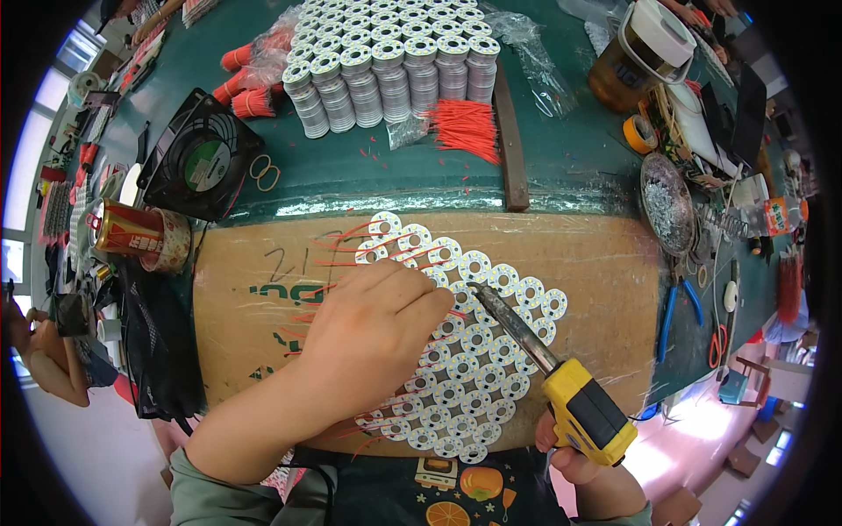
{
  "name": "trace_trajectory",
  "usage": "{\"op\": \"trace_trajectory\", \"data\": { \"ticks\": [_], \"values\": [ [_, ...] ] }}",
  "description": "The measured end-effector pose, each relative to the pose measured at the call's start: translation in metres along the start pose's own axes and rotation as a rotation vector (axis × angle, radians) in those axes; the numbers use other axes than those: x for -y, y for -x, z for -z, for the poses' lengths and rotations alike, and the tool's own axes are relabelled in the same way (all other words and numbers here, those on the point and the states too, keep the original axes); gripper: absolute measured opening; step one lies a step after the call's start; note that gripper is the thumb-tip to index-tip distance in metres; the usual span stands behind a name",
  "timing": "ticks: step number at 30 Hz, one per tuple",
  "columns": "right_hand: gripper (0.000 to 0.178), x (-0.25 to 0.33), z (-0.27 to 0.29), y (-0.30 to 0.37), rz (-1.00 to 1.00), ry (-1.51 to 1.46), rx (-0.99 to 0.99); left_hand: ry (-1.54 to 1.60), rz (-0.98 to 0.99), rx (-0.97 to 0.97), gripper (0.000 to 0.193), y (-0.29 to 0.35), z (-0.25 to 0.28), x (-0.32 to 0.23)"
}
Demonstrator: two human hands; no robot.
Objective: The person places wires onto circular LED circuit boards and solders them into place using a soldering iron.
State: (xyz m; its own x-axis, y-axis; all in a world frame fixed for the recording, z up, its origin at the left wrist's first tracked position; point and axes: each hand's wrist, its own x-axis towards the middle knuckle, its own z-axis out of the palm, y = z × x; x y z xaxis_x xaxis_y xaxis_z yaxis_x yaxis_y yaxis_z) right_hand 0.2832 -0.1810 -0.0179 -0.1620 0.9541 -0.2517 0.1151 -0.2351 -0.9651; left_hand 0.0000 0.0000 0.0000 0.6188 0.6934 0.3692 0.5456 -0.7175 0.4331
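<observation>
The green table (pixel 561 167) fills the upper half of the view, and a brown cardboard sheet (pixel 605 280) lies across its near edge. On the cardboard, at the centre, sits a panel of round white LED boards (pixel 478 368), running from about 11 o'clock down to 6 o'clock. Short red wires (pixel 338 238) stick out from the boards along the panel's upper left edge; the boards toward 3 and 5 o'clock show none that I can make out, so I judge the wiring begun on the left and upper part, with most of the panel yet to do.

At 12 o'clock on the table stand stacks of round boards (pixel 395 66), with a bundle of loose red wires (pixel 465 127) just beside them at their lower right. A black fan (pixel 200 162) lies at 10 o'clock, a drink can (pixel 132 230) at 9 o'clock, and blue-handled pliers (pixel 677 311) at 3 o'clock.

The left hand (pixel 373 337) rests on the panel, fingers curled down and pinched at a board near the centre; what they pinch is hidden. The right hand (pixel 570 460), at 5 o'clock, is clenched around the yellow handle of a soldering iron (pixel 535 346), whose tip points up-left to meet the left fingertips.
</observation>
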Motion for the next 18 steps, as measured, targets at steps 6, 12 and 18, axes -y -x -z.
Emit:
{"op": "trace_trajectory", "data": {
  "ticks": [6, 12, 18],
  "values": [
    [0.036, 0.001, -0.005, 0.002, -0.068, -0.003, -0.079, 0.041, 0.003, -0.004, 0.029, 0.0, -0.015, 0.005],
    [0.033, 0.002, -0.004, 0.001, -0.076, 0.044, -0.074, -0.017, 0.004, -0.02, 0.029, 0.001, -0.018, 0.004],
    [0.03, -0.006, 0.0, 0.004, -0.08, 0.138, -0.019, -0.022, -0.005, -0.015, 0.03, 0.002, -0.018, 0.005]
  ]
}}
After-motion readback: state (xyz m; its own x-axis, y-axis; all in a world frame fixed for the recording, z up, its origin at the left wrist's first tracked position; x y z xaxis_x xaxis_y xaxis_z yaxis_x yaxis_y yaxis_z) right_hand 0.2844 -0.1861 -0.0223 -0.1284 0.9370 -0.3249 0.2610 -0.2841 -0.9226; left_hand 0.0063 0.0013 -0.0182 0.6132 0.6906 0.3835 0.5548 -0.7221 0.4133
